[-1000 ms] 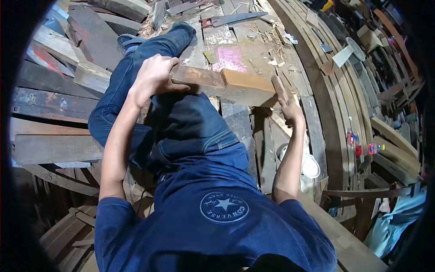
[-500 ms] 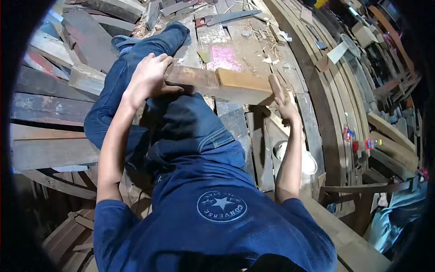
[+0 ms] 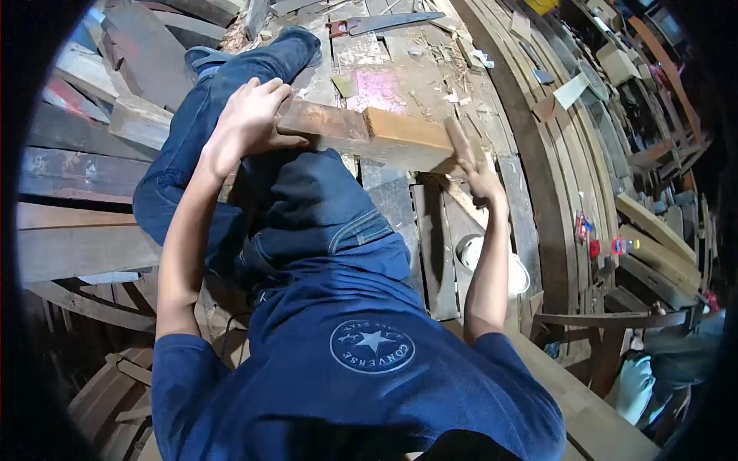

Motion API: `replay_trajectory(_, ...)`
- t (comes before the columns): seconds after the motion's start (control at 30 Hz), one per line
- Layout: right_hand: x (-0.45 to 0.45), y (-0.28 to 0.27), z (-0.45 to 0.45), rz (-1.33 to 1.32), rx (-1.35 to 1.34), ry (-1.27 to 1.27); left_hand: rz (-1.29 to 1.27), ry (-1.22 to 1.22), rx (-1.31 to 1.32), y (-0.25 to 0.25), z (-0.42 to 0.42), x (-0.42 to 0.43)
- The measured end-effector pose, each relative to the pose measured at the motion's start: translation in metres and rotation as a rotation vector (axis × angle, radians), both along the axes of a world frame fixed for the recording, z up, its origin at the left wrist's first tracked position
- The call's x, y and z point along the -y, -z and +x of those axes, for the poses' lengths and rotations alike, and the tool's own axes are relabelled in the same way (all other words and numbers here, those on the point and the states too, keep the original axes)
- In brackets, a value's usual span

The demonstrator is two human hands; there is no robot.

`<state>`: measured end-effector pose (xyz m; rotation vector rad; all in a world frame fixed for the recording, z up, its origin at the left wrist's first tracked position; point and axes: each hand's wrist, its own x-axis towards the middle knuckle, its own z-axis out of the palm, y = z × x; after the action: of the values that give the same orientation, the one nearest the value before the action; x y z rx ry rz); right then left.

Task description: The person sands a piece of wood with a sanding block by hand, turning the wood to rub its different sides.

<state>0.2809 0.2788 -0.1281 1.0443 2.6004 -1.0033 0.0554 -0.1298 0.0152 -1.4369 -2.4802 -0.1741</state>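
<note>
A notched wooden beam (image 3: 411,138) lies across my lap, its right part thicker and lighter than its left part. My left hand (image 3: 254,115) is closed around the beam's left end, thumb underneath. At the right end, my right hand (image 3: 483,180) grips a small flat piece of wood (image 3: 459,142), which stands tilted against or just beside the beam's end face. Whether the two touch is hard to tell, and part of my right hand's grip is hidden.
A handsaw (image 3: 384,24) lies on the plank floor beyond, near wood shavings and a pink patch (image 3: 377,91). Stacked boards (image 3: 84,180) line the left, long timbers (image 3: 530,138) the right. A white container (image 3: 507,269) stands below my right forearm.
The whole view has shifted slightly. The flat piece in my right hand has moved a little left and up along the beam's end. My left hand keeps its hold.
</note>
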Motion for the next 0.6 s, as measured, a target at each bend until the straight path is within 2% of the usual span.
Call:
replay_trajectory(0.07,-0.037,0.020,0.020,-0.085,-0.008,0.200,0.028,0.004,-0.037,0.000,-0.001,0.000)
replay_trajectory(0.13,-0.051,0.031,0.020,-0.043,0.061,0.291,0.032,-0.004,-0.060,0.005,-0.002,0.001)
replay_trajectory(0.17,-0.059,0.058,0.012,0.130,-0.039,0.134,0.081,0.067,-0.114,0.010,-0.006,0.003)
replay_trajectory(0.27,0.011,0.020,-0.011,0.461,-0.027,-0.160,-0.010,0.017,-0.037,0.007,-0.008,0.001)
replay_trajectory(0.3,0.061,-0.020,-0.017,0.198,-0.077,-0.061,0.002,0.005,-0.026,0.004,-0.005,-0.001)
replay_trajectory(0.4,0.122,-0.063,-0.016,0.141,-0.093,-0.142,0.052,0.039,-0.028,0.003,0.002,0.000)
replay_trajectory(0.5,0.081,-0.034,-0.001,-0.021,-0.202,-0.152,0.046,0.037,-0.052,0.004,0.003,0.001)
replay_trajectory(0.6,-0.001,0.019,0.013,0.003,0.007,0.068,0.022,-0.009,-0.025,0.006,-0.004,0.000)
